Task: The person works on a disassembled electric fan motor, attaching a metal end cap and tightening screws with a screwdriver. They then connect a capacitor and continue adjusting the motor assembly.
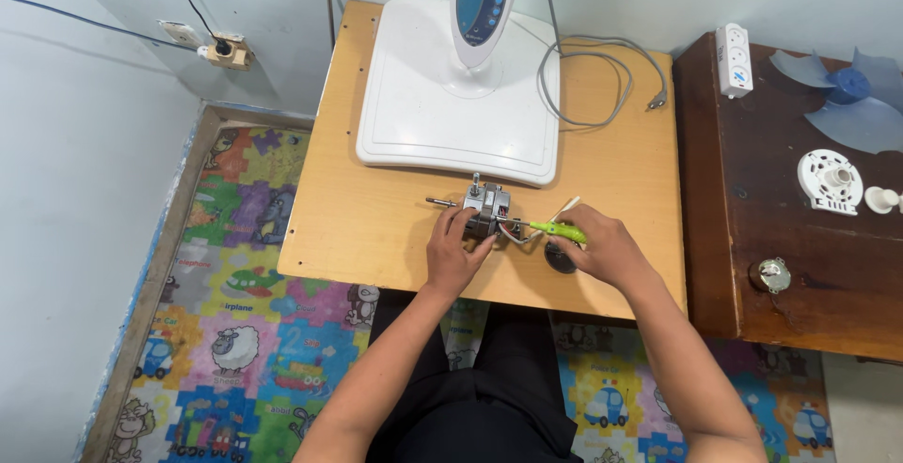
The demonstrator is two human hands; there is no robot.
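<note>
A small metal fan motor (485, 208) with a shaft pointing left lies on the light wooden table (376, 218). My left hand (454, 254) rests on the motor's near side and steadies it. My right hand (602, 247) grips a screwdriver with a green handle (557, 231), its tip aimed at the right side of the motor, where thin wires come out. A small dark round part (561, 258) lies on the table just under my right hand.
A white fan base (442, 115) with its upright control column (482, 2) and grey cord (602, 77) fills the table's far half. A dark wooden cabinet (752, 237) at right carries a power strip (735, 60), blue fan blades (847, 96) and white fan parts (831, 181). A colourful puzzle mat (235, 312) covers the floor.
</note>
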